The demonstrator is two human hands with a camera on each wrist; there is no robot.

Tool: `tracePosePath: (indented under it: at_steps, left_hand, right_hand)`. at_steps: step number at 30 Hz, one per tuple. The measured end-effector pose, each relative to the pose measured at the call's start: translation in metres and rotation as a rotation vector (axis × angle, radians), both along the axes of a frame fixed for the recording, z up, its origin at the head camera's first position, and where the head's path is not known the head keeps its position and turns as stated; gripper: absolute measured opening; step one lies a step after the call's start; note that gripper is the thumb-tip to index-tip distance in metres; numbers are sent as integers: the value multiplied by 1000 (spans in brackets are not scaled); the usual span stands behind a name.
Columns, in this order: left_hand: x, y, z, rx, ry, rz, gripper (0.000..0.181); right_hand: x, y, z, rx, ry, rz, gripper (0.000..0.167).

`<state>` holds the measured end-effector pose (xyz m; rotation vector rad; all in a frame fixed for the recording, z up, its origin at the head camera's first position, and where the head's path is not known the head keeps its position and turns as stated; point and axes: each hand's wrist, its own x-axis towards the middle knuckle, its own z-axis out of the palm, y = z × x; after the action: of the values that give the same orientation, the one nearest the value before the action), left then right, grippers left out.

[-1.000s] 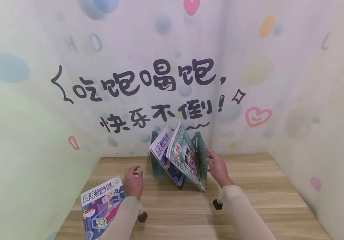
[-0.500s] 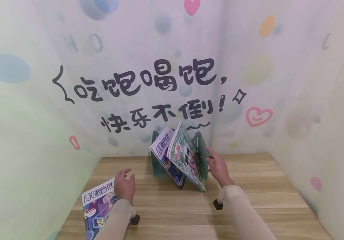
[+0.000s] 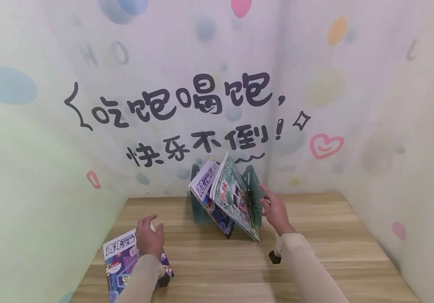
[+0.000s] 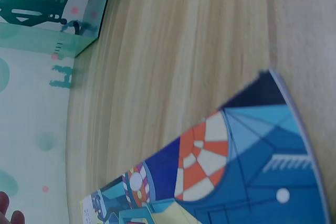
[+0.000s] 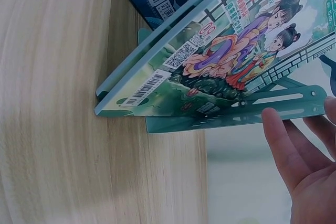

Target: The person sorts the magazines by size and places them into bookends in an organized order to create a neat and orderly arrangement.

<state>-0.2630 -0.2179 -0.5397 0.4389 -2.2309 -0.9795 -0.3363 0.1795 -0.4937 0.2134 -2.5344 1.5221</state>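
Observation:
A purple-and-blue magazine [image 3: 120, 256] lies flat at the left of the table. My left hand [image 3: 150, 237] is over its right part, fingers loosely bent and holding nothing; only fingertips [image 4: 13, 214] show in the left wrist view. A green perforated metal book stand [image 3: 255, 195] stands against the back wall. In it lean a purple-and-white magazine [image 3: 206, 189] and, to its right, green-covered magazines [image 3: 235, 198], all tilted. My right hand [image 3: 276, 212] touches the stand's right side plate [image 5: 231, 121] from outside, with fingers fairly straight.
The wood-grain table [image 3: 217, 269] has pale patterned walls at its back and sides. Black lettering [image 3: 201, 101] covers the back wall [image 3: 300, 59]. A black wrist device [image 3: 275, 257] sits under the right sleeve.
My left hand has moved left and slightly toward me, from beside the flat magazine to over it. My right hand stays at the stand's side plate, and the leaning magazines have not moved.

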Motion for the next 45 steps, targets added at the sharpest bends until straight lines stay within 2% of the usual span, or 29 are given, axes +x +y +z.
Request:
tracePosePath:
  at_steps: [8,11,20,24,31,38,45]
  left_hand:
    - [4,-8,-2,-56,39,6,41]
    - [5,-12,-3,-55,28,18,44]
    - [12,-30,-9,11,-177,76,67]
    - [14,-41,-15,-13,-209,77,72]
    - [19,-50,-24,-34,-203,95,72]
    - [23,-60,-27,-29,-315,102,76]
    - [30,-68,-28,13,-391,99,80]
  right_hand:
    - [0,-1,2,9,-10,3,57]
    - [0,-1,3,13,-12,1,58]
    - [0,-1,1,16,-8,-1,57]
    - [1,-1,1,12,-6,2,57]
    - [0,-1,1,9,-3,-4,57]
    - [0,-1,1,18,-14,-5,57]
    - [0,-2,2,27,-23,-8,58]
